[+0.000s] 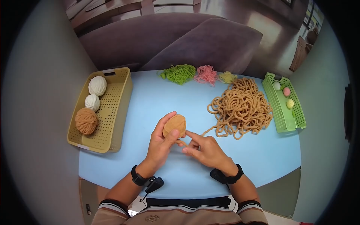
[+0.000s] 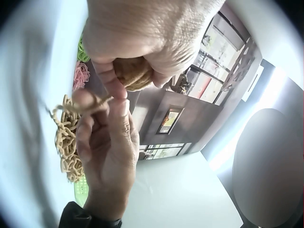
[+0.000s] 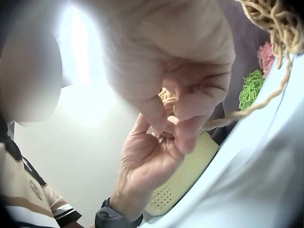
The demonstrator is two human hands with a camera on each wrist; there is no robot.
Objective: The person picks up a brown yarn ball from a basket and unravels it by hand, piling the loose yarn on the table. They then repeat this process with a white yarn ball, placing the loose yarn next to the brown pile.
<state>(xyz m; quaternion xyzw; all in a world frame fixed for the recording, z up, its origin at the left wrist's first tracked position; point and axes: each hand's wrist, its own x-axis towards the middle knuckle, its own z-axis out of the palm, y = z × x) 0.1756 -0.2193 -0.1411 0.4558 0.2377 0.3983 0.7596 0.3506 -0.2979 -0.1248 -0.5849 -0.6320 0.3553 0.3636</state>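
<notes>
My left hand [image 1: 160, 144] grips a tan yarn ball [image 1: 175, 125], its fingers around the far side and its thumb across the front. Close at its right, my right hand [image 1: 206, 150] holds the tan yarn strand [image 1: 181, 143] that comes off the ball, thumb and fingers curled around it. From there the strand runs on to a big loose heap of tan yarn [image 1: 242, 107] at the right. In the right wrist view the strand [image 3: 251, 112] hangs between the heap and the fingers, which hide most of the ball.
At the left stands a tan basket [image 1: 119, 112] with two white balls and an orange-brown one. Loose green [image 1: 180, 73], pink [image 1: 206, 75] and pale yellow yarn [image 1: 227, 77] lies along the back edge. A green basket [image 1: 279, 112] holding several small balls stands far right.
</notes>
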